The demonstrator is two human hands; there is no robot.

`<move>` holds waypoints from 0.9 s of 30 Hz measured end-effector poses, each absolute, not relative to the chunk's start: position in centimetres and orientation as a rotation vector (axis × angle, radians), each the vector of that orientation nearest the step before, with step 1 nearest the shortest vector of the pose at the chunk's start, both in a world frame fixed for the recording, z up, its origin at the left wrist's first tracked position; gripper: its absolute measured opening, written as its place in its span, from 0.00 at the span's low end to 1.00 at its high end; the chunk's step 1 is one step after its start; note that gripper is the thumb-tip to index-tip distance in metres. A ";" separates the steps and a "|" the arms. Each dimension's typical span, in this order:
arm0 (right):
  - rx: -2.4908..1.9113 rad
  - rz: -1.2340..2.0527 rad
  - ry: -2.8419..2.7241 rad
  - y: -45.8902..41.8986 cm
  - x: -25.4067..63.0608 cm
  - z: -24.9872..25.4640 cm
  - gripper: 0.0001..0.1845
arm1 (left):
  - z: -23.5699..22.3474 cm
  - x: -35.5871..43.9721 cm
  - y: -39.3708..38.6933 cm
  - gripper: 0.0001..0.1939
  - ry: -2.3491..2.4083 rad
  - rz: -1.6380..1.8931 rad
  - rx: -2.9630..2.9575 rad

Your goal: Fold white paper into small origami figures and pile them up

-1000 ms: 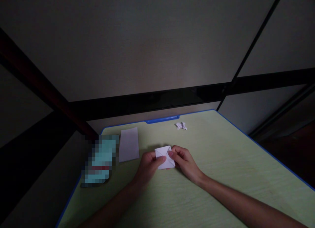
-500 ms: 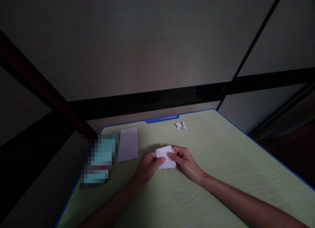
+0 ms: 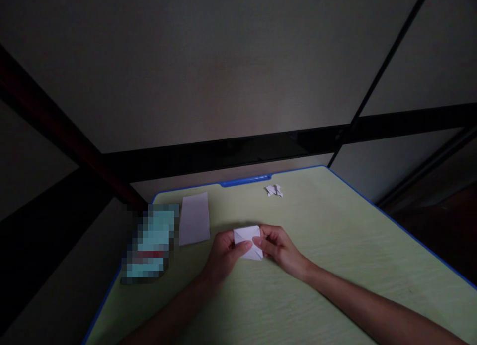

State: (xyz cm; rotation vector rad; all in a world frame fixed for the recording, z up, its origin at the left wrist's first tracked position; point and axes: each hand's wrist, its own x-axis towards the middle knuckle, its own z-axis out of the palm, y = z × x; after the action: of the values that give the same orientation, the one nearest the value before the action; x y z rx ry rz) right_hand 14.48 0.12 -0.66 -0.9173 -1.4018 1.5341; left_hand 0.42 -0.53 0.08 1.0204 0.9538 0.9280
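Observation:
A small square of folded white paper (image 3: 246, 235) is held between my two hands over the table, with diagonal crease lines on its face. My left hand (image 3: 224, 249) pinches its left side, thumb on top and fingers behind. On the right side, my right hand (image 3: 278, 245) grips it the same way, its thumb close to the left thumb near the middle. The fingers behind the paper are mostly hidden.
The pale green table (image 3: 335, 236) has a blue rim and a blue pen groove (image 3: 246, 180) at the back. White paper sheets (image 3: 195, 219) lie left, beside a blurred turquoise item (image 3: 154, 241). A small folded paper piece (image 3: 274, 190) lies at the back. A panelled wall (image 3: 223, 77) stands behind.
The folded paper has shifted slightly left and toward me, and its face looks turned a little. My thumbs have come closer together. Everything else on the table stays put.

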 end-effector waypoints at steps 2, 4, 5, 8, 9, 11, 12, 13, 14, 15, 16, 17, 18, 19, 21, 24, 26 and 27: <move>-0.909 1.540 -1.371 0.1 14.5 -0.7 0.20 | 0.1 0.4 -0.4 0.10 0.956 0.924 1.004; -0.907 1.564 -1.380 0.0 14.5 -0.8 0.20 | 0.3 0.1 -0.2 0.10 0.960 0.869 1.010; -0.906 1.575 -1.393 0.0 14.5 -0.8 0.19 | 0.4 0.0 0.0 0.10 0.966 0.826 1.022; -0.891 1.552 -1.422 -0.1 14.5 -0.6 0.14 | 0.8 -0.6 0.4 0.07 0.990 0.667 1.067; -0.883 1.535 -1.423 -0.1 14.5 -0.6 0.12 | 0.9 -0.7 0.5 0.06 0.990 0.617 1.083; -0.883 1.518 -1.418 -0.1 14.5 -0.5 0.12 | 1.0 -0.8 0.5 0.05 1.009 0.580 1.117; -0.893 1.519 -1.408 0.0 14.5 -0.5 0.12 | 1.0 -0.8 0.5 0.05 1.028 0.593 1.136; -0.907 1.522 -1.386 0.1 14.5 -0.6 0.12 | 0.9 -0.7 0.5 0.05 1.050 0.628 1.154; -0.922 1.522 -1.354 0.2 14.5 -0.6 0.13 | 0.8 -0.5 0.4 0.06 1.076 0.681 1.165; -0.935 1.515 -1.319 0.3 14.5 -0.7 0.14 | 0.7 -0.4 0.4 0.07 1.098 0.735 1.173; -0.944 1.506 -1.289 0.4 14.4 -0.7 0.14 | 0.7 -0.3 0.3 0.08 1.118 0.788 1.174; -0.950 1.500 -1.271 0.4 14.4 -0.7 0.14 | 0.7 -0.2 0.3 0.08 1.135 0.839 1.165; -0.958 1.493 -1.264 0.4 14.3 -0.7 0.15 | 0.7 -0.1 0.2 0.09 1.152 0.885 1.147; -0.967 1.484 -1.267 0.4 14.2 -0.7 0.15 | 0.7 0.0 0.1 0.09 1.167 0.925 1.122; -0.989 1.466 -1.272 0.3 14.1 -0.7 0.14 | 0.9 0.2 0.0 0.08 1.178 0.978 1.073; -0.999 1.441 -1.209 0.3 14.0 -0.7 0.14 | 0.8 0.6 -0.2 0.09 1.185 1.007 1.057; -0.995 1.440 -1.164 0.3 14.0 -0.8 0.14 | 0.6 0.8 -0.2 0.10 1.208 1.009 1.088; -0.999 1.442 -1.159 0.3 14.0 -0.8 0.14 | 0.4 0.9 -0.3 0.11 1.222 1.012 1.108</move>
State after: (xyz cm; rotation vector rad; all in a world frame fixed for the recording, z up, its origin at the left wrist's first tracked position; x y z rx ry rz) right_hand 14.01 0.32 -0.85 -0.9991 -1.1587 1.4418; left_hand 0.88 -0.25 0.41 1.1085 1.2222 1.0119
